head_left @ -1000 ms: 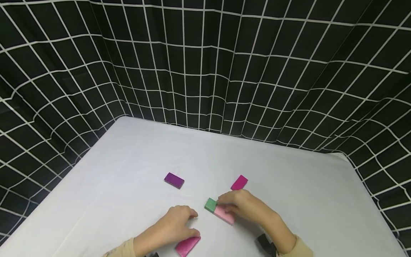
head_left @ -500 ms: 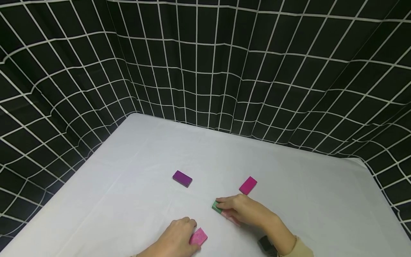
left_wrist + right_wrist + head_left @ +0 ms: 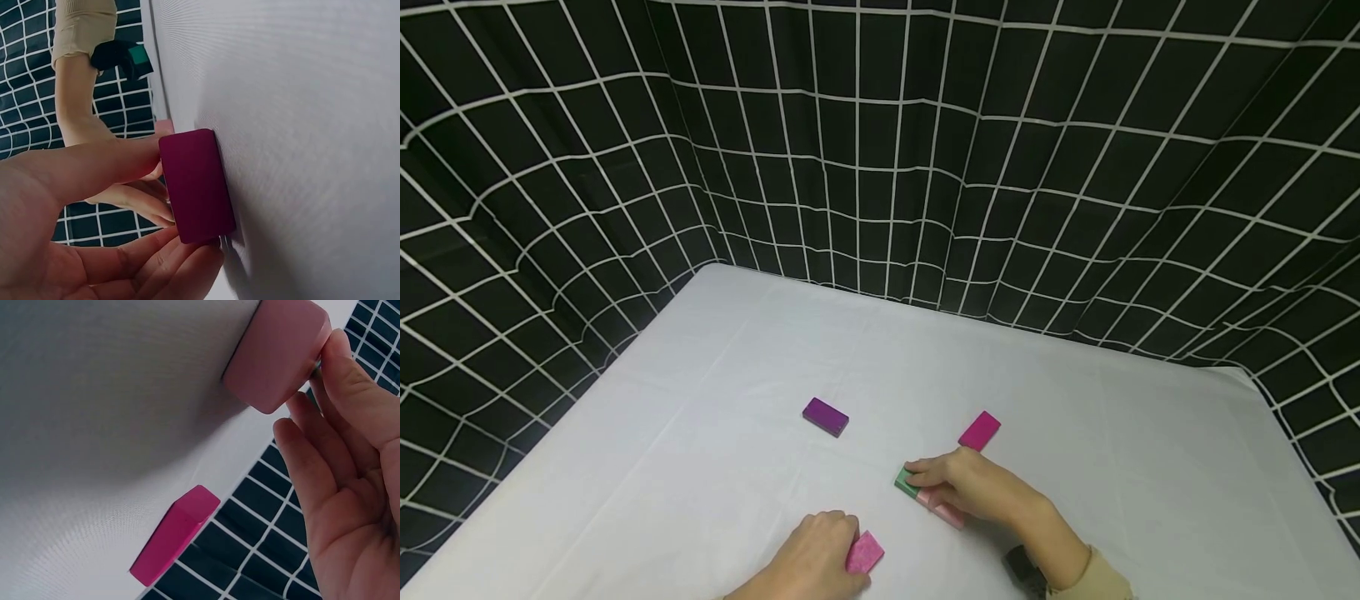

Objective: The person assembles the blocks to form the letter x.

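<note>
My left hand (image 3: 822,554) holds a pink rectangular block (image 3: 867,551) on the white table, thumb on the near side and fingers on the far side. The left wrist view shows the broad face of this block (image 3: 195,187) between thumb and fingers. To its right, a small green block (image 3: 902,483) and a light pink block (image 3: 949,513) lie end to end. My right hand (image 3: 973,483) covers part of both, with a fingertip over the green one and the thumb against the light pink one (image 3: 275,353).
A purple block (image 3: 826,417) lies farther back to the left. Just beyond my right hand is a magenta block (image 3: 980,431). A black curtain with a white grid (image 3: 880,150) surrounds the white table (image 3: 760,350) at the back and sides.
My left hand has closed round the pink block, which has turned a little. My right hand has shifted toward the green block's end. The head view has shifted slightly.
</note>
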Tool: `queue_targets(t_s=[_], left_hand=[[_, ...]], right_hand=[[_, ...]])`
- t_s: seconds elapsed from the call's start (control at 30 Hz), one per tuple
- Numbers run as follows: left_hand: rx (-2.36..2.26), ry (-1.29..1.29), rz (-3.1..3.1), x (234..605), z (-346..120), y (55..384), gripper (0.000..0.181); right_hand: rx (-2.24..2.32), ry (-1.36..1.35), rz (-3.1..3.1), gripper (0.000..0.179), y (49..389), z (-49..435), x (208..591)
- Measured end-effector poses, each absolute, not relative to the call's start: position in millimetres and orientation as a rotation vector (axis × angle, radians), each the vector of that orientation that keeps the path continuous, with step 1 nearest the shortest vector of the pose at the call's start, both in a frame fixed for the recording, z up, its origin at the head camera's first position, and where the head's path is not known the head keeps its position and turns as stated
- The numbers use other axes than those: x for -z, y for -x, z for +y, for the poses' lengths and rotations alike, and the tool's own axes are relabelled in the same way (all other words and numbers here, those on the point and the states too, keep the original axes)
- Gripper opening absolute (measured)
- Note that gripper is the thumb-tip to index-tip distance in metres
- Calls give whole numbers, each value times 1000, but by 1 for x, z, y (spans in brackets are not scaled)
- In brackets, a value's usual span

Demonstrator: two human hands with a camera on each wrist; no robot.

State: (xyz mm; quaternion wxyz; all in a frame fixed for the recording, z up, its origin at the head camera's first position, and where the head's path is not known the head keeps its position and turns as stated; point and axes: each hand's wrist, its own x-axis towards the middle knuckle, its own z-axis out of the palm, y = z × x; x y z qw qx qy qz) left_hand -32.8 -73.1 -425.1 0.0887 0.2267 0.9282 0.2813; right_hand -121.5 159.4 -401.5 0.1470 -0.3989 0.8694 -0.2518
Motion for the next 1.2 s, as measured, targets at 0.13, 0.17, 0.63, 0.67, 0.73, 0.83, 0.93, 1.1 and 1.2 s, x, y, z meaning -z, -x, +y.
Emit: queue_targets(t_s=[0.13, 0.17, 0.63, 0.67, 0.73, 0.83, 0.93, 1.1, 1.2], left_hand=[[-839, -668, 2774, 425, -73, 33, 25], [-838, -665, 2775, 425, -73, 33, 25], [-907, -580, 2837, 420, -74, 32, 28], [-907, -581, 2843, 420, -74, 32, 28], [-912, -584, 2845, 420, -73, 33, 28], [-911, -587, 2843, 420, -72, 33, 28], [-904, -590, 2837, 421, -71, 34, 27], [-880, -615, 2840, 421, -69, 36, 29], [-866, -617, 2838, 420, -68, 37, 29]], right_hand=[[727, 1163, 2507, 29, 122, 159, 403], [730, 1167, 2507, 29, 122, 159, 403], [724, 1208, 2510, 29, 123, 159, 400], [721, 1208, 2512, 29, 123, 159, 400], [717, 1204, 2513, 29, 123, 159, 399], [713, 1206, 2510, 28, 122, 160, 399], [709, 1209, 2508, 29, 123, 160, 399], [711, 1203, 2508, 30, 123, 159, 399], [716, 1198, 2506, 30, 123, 160, 399]])
